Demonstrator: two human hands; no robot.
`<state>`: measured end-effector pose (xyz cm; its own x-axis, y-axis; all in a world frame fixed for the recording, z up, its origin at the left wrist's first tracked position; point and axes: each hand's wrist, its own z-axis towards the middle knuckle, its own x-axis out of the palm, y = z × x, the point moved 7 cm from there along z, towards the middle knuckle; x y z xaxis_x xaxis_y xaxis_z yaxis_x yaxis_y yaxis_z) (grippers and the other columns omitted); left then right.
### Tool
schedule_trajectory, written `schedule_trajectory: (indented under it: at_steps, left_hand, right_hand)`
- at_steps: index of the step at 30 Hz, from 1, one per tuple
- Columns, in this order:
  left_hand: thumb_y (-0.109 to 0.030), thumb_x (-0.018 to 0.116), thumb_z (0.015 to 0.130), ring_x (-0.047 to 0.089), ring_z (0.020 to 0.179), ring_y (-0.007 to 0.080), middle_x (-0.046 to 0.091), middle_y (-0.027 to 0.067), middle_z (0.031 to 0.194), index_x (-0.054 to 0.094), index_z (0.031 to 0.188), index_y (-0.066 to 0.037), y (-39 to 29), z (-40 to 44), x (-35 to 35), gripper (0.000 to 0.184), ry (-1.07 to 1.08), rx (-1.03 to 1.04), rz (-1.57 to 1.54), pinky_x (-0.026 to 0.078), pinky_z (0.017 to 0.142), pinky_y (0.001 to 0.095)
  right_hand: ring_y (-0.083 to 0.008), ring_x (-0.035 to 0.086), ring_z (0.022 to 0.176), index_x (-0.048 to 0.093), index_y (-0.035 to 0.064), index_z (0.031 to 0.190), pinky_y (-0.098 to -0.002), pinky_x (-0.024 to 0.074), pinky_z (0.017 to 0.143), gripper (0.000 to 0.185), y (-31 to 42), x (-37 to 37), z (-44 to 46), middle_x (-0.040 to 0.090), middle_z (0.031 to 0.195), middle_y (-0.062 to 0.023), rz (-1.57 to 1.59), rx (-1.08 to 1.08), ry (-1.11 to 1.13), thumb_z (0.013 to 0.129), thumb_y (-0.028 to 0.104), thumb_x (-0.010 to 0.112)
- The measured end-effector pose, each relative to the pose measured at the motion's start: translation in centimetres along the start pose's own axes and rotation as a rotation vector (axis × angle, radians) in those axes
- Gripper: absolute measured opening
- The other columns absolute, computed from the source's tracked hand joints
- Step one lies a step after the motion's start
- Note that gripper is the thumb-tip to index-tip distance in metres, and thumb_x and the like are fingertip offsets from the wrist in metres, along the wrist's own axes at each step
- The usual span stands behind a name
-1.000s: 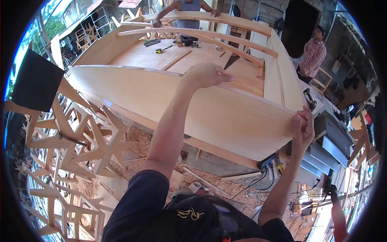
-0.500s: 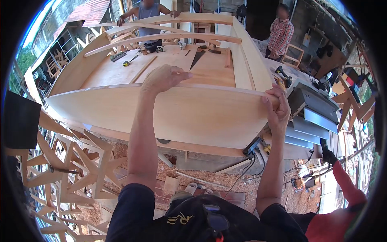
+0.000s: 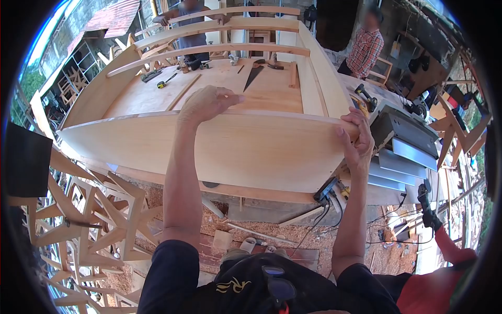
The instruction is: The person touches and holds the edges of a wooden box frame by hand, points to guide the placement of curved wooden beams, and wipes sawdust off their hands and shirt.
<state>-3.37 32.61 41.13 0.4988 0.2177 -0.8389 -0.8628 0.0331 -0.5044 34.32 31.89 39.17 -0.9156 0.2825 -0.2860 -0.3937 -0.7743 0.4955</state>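
Note:
A large wooden frame (image 3: 261, 149) with a curved, pale near panel stands in front of me. My left hand (image 3: 206, 103) is at the top edge of that panel, wrist bent over it, fingers loosely bent and apart with nothing visible between them. At the right corner, my right hand (image 3: 358, 137) is closed around the panel's end, thumb on the near side. Inside the frame, past my left hand, lie a handsaw (image 3: 254, 76), a hammer (image 3: 275, 66), a tape measure (image 3: 166, 81) and a thin wood strip (image 3: 184, 92).
At the far end a person in a grey top holds a curved slat (image 3: 251, 10). Another person in a checked shirt (image 3: 364, 49) stands right of the frame. A red sleeve (image 3: 452, 248) with a dark-gloved hand is at lower right. Wooden chair frames (image 3: 99, 214) crowd the left.
The far person's slat, earlier slanting across the frame, is now raised level above the far end. The gloved hand at right has shifted down slightly, showing a dark tool. My hands have barely moved.

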Motion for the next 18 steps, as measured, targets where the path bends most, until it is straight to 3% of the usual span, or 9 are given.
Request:
schedule_trajectory:
  at_steps: [2, 5, 11, 18]
  left_hand:
    - [-0.062, 0.069, 0.086, 0.07, 0.078, 0.0227, 0.076, 0.0131, 0.089, 0.077, 0.111, -0.011, -0.09, -0.12, -0.04, 0.058, -0.005, 0.006, -0.015, 0.053, 0.076, 0.0374]
    - [-0.062, 0.068, 0.087, 0.069, 0.094, 0.019, 0.075, 0.0095, 0.103, 0.075, 0.116, -0.008, -0.51, -0.42, -0.22, 0.062, 0.069, -0.071, 0.003, 0.052, 0.086, 0.0335]
    - [-0.061, 0.071, 0.084, 0.072, 0.085, 0.0236, 0.077, 0.0133, 0.094, 0.077, 0.111, -0.009, -0.41, -0.23, -0.21, 0.059, 0.015, -0.027, -0.003, 0.054, 0.079, 0.0362]
    - [-0.061, 0.07, 0.084, 0.072, 0.087, 0.0231, 0.077, 0.0134, 0.095, 0.077, 0.112, -0.009, -0.26, -0.27, -0.07, 0.06, 0.002, -0.033, -0.009, 0.054, 0.08, 0.0365]
  right_hand:
    - [-0.032, 0.056, 0.125, 0.067, 0.0003, 0.104, -0.0405, 0.0412, 0.106, 0.031, -0.08, 0.05, -0.03, 0.063, 0.124, -0.0186, 0.007, 0.013, -0.004, 0.082, 0.02, 0.078]
    - [-0.0318, 0.056, 0.126, 0.067, 0.0002, 0.104, -0.0404, 0.0407, 0.106, 0.033, -0.15, 0.03, -0.18, 0.063, 0.125, -0.0187, 0.004, 0.035, 0.001, 0.083, 0.023, 0.078]
    - [-0.0313, 0.054, 0.128, 0.067, 0.0009, 0.105, -0.0402, 0.0394, 0.108, 0.034, -0.22, -0.03, -0.09, 0.062, 0.127, -0.0186, 0.012, 0.043, 0.011, 0.082, 0.024, 0.078]
    - [-0.0312, 0.054, 0.129, 0.067, 0.0018, 0.106, -0.0401, 0.0388, 0.108, 0.032, -0.33, -0.04, -0.23, 0.062, 0.129, -0.0183, 0.007, 0.061, 0.016, 0.082, 0.02, 0.077]
